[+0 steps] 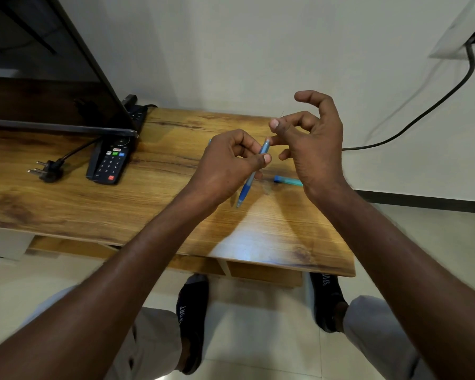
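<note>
Table (121,209) wooden, wall (258,50) white, floor (258,338) tiled; left hand (225,163) pinches pen (246,187); right hand (313,144) curled, hold unclear.

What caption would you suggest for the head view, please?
Left hand holds a blue pen over a wooden table while the right hand pinches a thin piece; a remote lies nearby.

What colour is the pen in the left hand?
Light blue plastic pen with darker blue grip; head view.

Left hand (225,163) pinching, right hand (313,144) raised, thumb meeting forefinger
</note>
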Available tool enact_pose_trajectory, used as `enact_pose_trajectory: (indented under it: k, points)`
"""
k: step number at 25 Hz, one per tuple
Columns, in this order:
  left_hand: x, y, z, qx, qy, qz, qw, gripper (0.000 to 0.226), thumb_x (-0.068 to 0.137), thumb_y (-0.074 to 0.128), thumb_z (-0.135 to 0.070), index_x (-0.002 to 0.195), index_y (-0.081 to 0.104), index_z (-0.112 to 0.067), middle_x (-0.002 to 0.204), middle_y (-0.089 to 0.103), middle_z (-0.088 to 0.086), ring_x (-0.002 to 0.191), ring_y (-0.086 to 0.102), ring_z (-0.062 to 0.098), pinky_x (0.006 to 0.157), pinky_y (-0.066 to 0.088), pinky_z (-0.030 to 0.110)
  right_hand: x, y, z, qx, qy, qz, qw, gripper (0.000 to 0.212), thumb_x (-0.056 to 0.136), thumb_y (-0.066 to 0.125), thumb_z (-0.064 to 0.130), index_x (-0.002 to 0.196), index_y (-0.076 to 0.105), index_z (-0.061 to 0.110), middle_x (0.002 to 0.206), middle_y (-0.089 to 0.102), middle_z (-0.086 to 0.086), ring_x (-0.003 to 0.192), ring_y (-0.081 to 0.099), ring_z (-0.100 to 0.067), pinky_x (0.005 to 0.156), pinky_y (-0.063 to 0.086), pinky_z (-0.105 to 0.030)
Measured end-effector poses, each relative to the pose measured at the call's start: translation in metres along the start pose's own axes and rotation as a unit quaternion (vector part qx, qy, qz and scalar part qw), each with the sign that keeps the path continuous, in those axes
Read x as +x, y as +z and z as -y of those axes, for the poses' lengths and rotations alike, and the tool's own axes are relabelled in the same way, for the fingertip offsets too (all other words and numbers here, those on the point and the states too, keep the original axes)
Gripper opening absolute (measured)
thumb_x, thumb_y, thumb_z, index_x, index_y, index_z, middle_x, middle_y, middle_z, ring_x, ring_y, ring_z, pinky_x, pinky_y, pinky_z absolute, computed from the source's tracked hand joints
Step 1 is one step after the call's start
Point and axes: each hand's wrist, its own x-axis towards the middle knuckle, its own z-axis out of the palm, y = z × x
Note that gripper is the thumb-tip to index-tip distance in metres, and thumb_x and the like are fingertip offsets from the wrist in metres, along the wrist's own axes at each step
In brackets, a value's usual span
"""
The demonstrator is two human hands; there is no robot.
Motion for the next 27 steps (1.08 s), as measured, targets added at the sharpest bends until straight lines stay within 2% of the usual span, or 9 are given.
enact_pose_trajectory:
  k: [3, 8, 14, 19, 24, 27]
  points:
    - [0.0001, -0.0002, -0.0005, 0.002, -0.001, -0.001, 1.0, 0.018, 0.093, 0.078, -0.016, 0.103, 0.068, -0.005, 0.092, 0.077, 0.013, 0.078, 0.079, 0.022, 0.055, 0.049, 0.014, -0.0002, 0.0003, -0.0013, -0.025, 0.004, 0.013, 1.0, 0.045, 0.094, 0.077, 0.011, 0.132, 0.054, 0.012, 0.096, 0.076, -0.011, 0.078, 0.079, -0.02, 0.056, 0.055, -0.03]
    - [0.0, -0.0015, -0.0009, -0.019, -0.001, -0.006, 1.0, 0.019, 0.093, 0.078, -0.014, 0.104, 0.068, -0.001, 0.091, 0.076, 0.017, 0.08, 0.079, 0.026, 0.054, 0.049, 0.013, -0.0007, 0.0018, -0.0032, -0.053, -0.004, 0.034, 0.998, 0.037, 0.093, 0.078, 0.011, 0.125, 0.061, 0.01, 0.095, 0.077, -0.008, 0.081, 0.076, -0.029, 0.056, 0.055, -0.033]
    - [0.0004, -0.0033, 0.0002, -0.038, -0.007, -0.011, 0.999, 0.019, 0.093, 0.078, -0.012, 0.104, 0.068, 0.0, 0.093, 0.077, 0.018, 0.082, 0.078, 0.029, 0.054, 0.05, 0.013, -0.0009, 0.0025, -0.0036, -0.049, 0.006, 0.047, 0.998, 0.029, 0.093, 0.078, 0.01, 0.119, 0.065, 0.008, 0.091, 0.077, -0.001, 0.076, 0.077, -0.021, 0.056, 0.054, -0.03]
    - [0.0018, -0.0034, 0.0015, -0.03, -0.012, -0.016, 0.999, 0.019, 0.093, 0.078, -0.015, 0.103, 0.068, -0.002, 0.095, 0.078, 0.017, 0.086, 0.078, 0.027, 0.056, 0.051, 0.014, -0.001, 0.0009, -0.0031, -0.035, 0.022, 0.057, 0.998, 0.022, 0.095, 0.076, 0.011, 0.117, 0.069, 0.008, 0.095, 0.08, -0.006, 0.077, 0.079, -0.022, 0.056, 0.054, -0.03]
    - [0.002, -0.0045, 0.0016, -0.048, -0.015, -0.017, 0.999, 0.017, 0.092, 0.078, -0.012, 0.101, 0.068, -0.001, 0.095, 0.079, 0.016, 0.079, 0.078, 0.02, 0.054, 0.051, 0.013, -0.0016, 0.0008, -0.0021, -0.026, 0.022, 0.062, 0.997, 0.017, 0.1, 0.07, 0.011, 0.116, 0.071, 0.007, 0.096, 0.081, -0.005, 0.078, 0.08, -0.024, 0.056, 0.056, -0.031]
    - [0.0022, -0.0048, 0.0016, -0.044, -0.021, -0.017, 0.999, 0.018, 0.092, 0.079, -0.014, 0.102, 0.068, -0.003, 0.095, 0.079, 0.015, 0.083, 0.079, 0.025, 0.054, 0.051, 0.016, -0.0009, 0.0001, -0.002, -0.025, 0.022, 0.061, 0.998, 0.016, 0.103, 0.065, 0.009, 0.117, 0.07, 0.006, 0.097, 0.081, -0.005, 0.078, 0.08, -0.026, 0.056, 0.056, -0.031]
